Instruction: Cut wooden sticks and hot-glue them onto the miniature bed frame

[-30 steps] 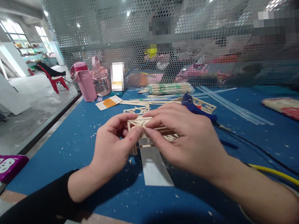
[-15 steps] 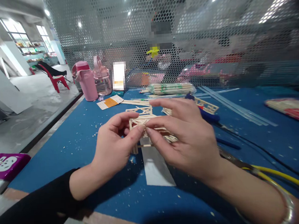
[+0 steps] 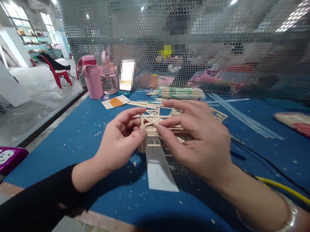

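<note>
A small frame of pale wooden sticks [image 3: 151, 118] is at the middle of the table. My left hand [image 3: 116, 140] grips its left end between thumb and fingers. On the right, my right hand [image 3: 196, 138] pinches thumb and index finger together at a short wooden stick [image 3: 154, 122] lying across the frame; the fingertips partly cover it. Beneath the frame lies a strip of white paper [image 3: 161, 172]. More joined sticks [image 3: 220, 115] show behind my right hand.
Behind the hands are a bagged bundle of sticks [image 3: 180, 93], loose sticks, an orange-and-white card [image 3: 116, 101], pink bottles [image 3: 93, 79] and a lit phone [image 3: 127, 75]. Clear plastic strips [image 3: 245, 118], a red-and-white packet [image 3: 301, 125] and a yellow cable [image 3: 293, 193] are at right. A perforated metal screen [image 3: 138, 32] bounds the back.
My right fingertips have moved slightly right, apart from my left thumb, uncovering more of the frame. The view has shifted a little, and the blue tool behind my right hand is now mostly hidden.
</note>
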The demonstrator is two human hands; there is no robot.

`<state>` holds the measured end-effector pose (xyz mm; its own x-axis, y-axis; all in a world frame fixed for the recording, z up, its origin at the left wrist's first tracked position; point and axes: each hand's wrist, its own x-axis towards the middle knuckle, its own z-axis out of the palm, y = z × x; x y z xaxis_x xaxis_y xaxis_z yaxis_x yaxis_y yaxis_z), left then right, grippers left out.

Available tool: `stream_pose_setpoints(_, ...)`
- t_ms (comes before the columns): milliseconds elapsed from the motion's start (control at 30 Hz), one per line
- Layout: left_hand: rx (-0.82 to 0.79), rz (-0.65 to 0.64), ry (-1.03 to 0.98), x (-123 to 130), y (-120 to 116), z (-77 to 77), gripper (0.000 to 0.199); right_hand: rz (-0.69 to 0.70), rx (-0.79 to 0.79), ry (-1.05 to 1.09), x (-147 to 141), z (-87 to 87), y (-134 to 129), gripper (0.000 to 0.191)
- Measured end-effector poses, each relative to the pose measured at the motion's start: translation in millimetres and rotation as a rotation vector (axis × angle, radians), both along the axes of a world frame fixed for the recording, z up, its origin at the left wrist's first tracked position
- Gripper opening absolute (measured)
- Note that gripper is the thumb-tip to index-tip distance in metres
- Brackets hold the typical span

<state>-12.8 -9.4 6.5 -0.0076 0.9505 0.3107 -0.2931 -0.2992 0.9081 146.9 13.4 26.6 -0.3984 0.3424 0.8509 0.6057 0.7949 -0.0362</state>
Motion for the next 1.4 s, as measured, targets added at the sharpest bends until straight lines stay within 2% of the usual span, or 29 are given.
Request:
stream_pose_setpoints(200,0.020,-0.003,0.062,1.0,-0.5,0.2,0.040,0.001,-0.029,-0.037,-0.8,1.6,-2.0,0.005)
stream_pose_setpoints(367,0.062,0.042,0.107,1.7,-0.4,-1.6,0.036,0.001,-0.028,-0.044,-0.6,1.2,-1.4,0.004)
stream_pose_setpoints(567,0.132,-0.011,0.248,0.6,-2.7,-7.6,0.050,0.055,-0.009,-0.041,0.4,-1.2,1.4,0.004)
stream_pose_setpoints(633,0.152,0.016,0.253,0.3,-4.4,-7.7,0.050,0.068,-0.006,-0.017,2.3,-0.8,-0.2,0.005)
stream_pose_setpoints(767,0.184,0.098,0.218,-4.0,1.5,-8.0,0.061,-0.024,0.009,0.077,11.3,2.0,-8.0,0.007)
stream_pose_setpoints(867,0.188,0.125,0.232,-12.8,19.5,-15.6,0.073,-0.106,-0.002,0.132,21.2,-0.4,-10.7,0.004)
stream_pose_setpoints(933,0.185,0.145,0.274,-20.0,34.4,-23.5,0.075,-0.085,-0.104,0.094,26.9,-6.0,-9.5,0.003)
stream_pose_setpoints(1033,0.115,0.209,0.472,-28.3,49.6,-32.5,0.066,-0.004,-0.466,-0.158,30.7,-16.7,-7.6,0.012)
stream_pose_setpoints(1100,0.112,0.260,0.643,-29.9,49.7,-33.3,0.065,0.006,-0.681,-0.367,30.2,-21.8,-8.7,0.016)
stream_pose_setpoints(1200,0.232,0.393,0.798,-25.3,34.8,-28.1,0.071,-0.050,-0.785,-0.556,27.3,-23.8,-13.6,0.022)
stream_pose_setpoints(1267,0.373,0.480,0.838,-18.9,20.5,-24.1,0.058,-0.103,-0.770,-0.627,25.3,-23.9,-16.2,0.027)
stream_pose_setpoints(1300,0.453,0.440,0.856,-15.4,13.9,-23.0,0.048,-0.132,-0.736,-0.661,24.4,-24.6,-16.7,0.028)
stream_pose_setpoints(1333,0.483,0.301,0.911,-12.2,8.4,-22.7,0.041,-0.153,-0.680,-0.698,23.5,-26.2,-16.5,0.028)
stream_pose_setpoints(1400,0.409,0.009,1.030,-7.2,1.6,-24.2,0.053,-0.154,-0.540,-0.768,22.1,-31.7,-14.0,0.025)
